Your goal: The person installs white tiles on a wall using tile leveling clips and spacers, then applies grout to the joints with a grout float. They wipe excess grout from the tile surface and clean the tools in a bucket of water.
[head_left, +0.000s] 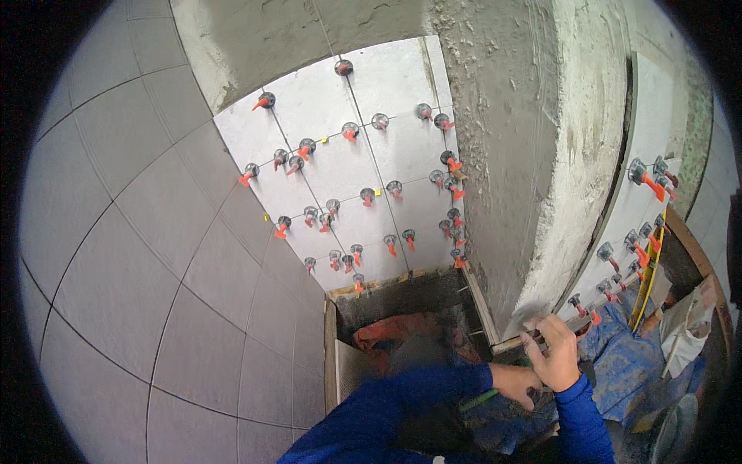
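Note:
My left hand (516, 384) is low in front of me with its fingers curled; what they hold, if anything, is hidden. A thin green strip (481, 400) shows beside its wrist. Just above and to the right, my right hand (555, 354) has bent fingers close to the bottom corner of the cement-coated column (495, 155). Whatever lies between those fingers cannot be made out. Near its knuckles is a red-handled tile leveler (593, 315) at the foot of the right-hand white tiles (651, 116).
White wall tiles (309, 85) ahead carry several red-handled levelers (350, 131). Large grey tiles (116, 271) cover the left wall. Blue sheeting (618, 363), a yellow level (653, 267) and a white bag (686, 336) are at the right. A dark recess (386, 298) opens below the tiles.

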Available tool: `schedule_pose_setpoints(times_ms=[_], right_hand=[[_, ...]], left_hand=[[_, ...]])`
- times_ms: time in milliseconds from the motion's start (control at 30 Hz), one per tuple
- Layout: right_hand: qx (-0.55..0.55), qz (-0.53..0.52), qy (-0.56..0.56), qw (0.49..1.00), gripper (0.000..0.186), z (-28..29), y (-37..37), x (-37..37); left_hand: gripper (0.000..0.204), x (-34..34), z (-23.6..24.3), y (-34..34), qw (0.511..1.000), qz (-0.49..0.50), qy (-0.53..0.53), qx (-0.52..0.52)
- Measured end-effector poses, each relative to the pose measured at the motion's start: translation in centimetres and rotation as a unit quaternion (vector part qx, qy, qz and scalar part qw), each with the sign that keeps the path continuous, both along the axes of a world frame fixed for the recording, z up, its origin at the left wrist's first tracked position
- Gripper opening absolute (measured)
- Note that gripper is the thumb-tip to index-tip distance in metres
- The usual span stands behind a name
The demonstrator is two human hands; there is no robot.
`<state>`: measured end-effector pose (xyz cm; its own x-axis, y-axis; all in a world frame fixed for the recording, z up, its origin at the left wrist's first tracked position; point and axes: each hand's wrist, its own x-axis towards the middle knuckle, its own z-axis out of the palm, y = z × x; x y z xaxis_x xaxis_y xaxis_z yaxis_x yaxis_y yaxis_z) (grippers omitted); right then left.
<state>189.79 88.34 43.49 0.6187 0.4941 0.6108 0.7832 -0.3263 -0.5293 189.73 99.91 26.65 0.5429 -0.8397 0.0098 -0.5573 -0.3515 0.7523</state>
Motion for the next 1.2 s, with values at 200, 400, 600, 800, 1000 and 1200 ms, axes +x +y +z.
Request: schedule_pose_setpoints(times_ms=[200,400,600,800,1000,1200], right_hand=[[-0.004,-0.021,-0.034,0.999,0.031,-2.8,0.9,1.9],[0.017,-0.043,0.005,0.999,0.041,-4.6,2.3,3.1],[0.006,-0.031,-0.019,0.999,0.042,-4.8,2.3,3.9],[0.000,-0.027,-0.018,0.999,0.045,-5.3,2.3,4.4],[-0.015,-0.016,-0.018,1.000,0.044,-5.2,1.9,4.7],[-0.004,-0.013,-0.027,1.000,0.042,-5.4,1.7,4.9]], left_hand=[[0.053,0.8,-6.8,-0.3,0.989,0.024,-0.138,0.051],[0.043,0.9,-8.7,-0.2,0.975,0.062,-0.204,0.055],[0.060,1.0,-8.7,-0.2,0.977,-0.011,-0.023,0.212],[0.033,0.3,-8.0,0.5,0.981,0.036,-0.170,0.085],[0.032,0.1,-9.7,0.5,0.987,0.022,-0.128,0.095],[0.029,0.0,-10.6,0.7,0.985,0.009,-0.148,0.084]])
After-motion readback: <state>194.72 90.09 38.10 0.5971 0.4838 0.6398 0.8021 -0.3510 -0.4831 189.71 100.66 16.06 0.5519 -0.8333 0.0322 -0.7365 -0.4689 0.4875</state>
